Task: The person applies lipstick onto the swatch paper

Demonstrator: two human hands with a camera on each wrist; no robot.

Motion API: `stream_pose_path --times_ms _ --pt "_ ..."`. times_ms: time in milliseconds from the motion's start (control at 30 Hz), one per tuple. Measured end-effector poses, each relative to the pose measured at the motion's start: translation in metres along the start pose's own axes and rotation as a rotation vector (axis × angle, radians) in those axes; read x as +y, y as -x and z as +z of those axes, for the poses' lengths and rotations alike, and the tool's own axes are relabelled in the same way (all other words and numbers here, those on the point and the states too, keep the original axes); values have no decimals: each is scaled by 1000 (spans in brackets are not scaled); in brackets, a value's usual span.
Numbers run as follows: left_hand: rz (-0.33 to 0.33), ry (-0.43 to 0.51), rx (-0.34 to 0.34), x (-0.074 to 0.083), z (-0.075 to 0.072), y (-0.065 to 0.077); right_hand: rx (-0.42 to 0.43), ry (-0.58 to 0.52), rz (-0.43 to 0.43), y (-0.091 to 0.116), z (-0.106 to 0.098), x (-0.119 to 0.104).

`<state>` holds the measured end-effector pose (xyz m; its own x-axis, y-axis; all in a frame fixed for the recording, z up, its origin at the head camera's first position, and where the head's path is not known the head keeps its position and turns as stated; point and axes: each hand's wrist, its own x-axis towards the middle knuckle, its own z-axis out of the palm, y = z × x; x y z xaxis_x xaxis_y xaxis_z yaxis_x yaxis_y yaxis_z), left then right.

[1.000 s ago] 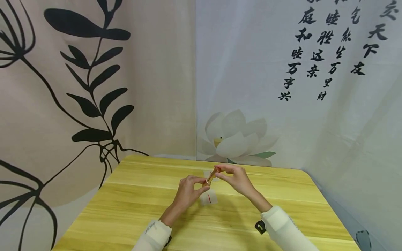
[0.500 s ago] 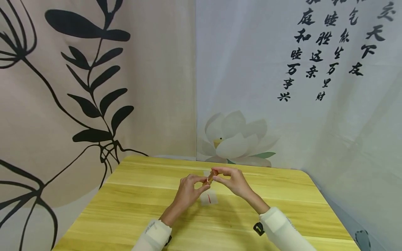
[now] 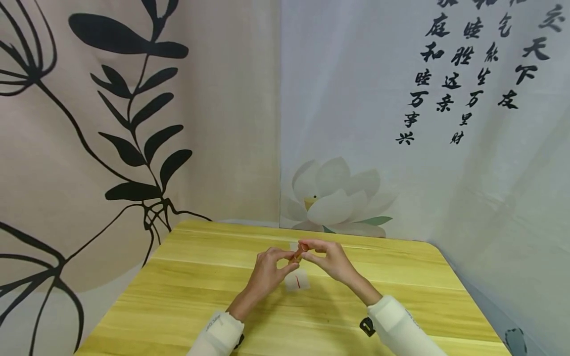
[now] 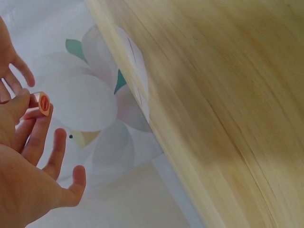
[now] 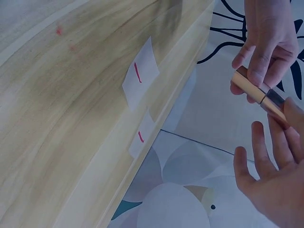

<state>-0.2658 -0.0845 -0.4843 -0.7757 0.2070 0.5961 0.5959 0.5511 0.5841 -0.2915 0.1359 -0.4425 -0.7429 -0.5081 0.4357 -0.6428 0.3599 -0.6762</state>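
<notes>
A copper-coloured lipstick tube (image 5: 247,87) is held between both hands above the table. My left hand (image 3: 265,271) pinches one end between thumb and fingers. The other end is pinched by my right hand (image 3: 334,260), whose remaining fingers spread loosely in the right wrist view. A seam crosses the tube near its middle there, with a dark grey strip beside it. In the left wrist view, a red disc shows on the tube's end face (image 4: 44,104). Fingertips hide parts of the tube.
Beneath the hands, two white paper squares with red marks lie on the wooden table (image 3: 191,291): one nearer (image 3: 297,281), one farther (image 5: 143,135) by the back edge. A printed cloth (image 3: 231,123) hangs behind the table.
My right hand has moved slightly down and closer to the left, and the tube between them looks shorter. The left hand stays nearly in place.
</notes>
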Motion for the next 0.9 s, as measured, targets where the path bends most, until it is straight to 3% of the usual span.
stream_pose_path --times_ms 367,600,900 --pt "-11 -44 -21 -3 2 2 -61 -33 -11 1 2 -2" --pt "2 -29 -4 -2 1 2 -106 -42 -55 1 3 -2" --pt "-30 13 -37 -1 -2 1 -106 -39 -74 1 4 -2"
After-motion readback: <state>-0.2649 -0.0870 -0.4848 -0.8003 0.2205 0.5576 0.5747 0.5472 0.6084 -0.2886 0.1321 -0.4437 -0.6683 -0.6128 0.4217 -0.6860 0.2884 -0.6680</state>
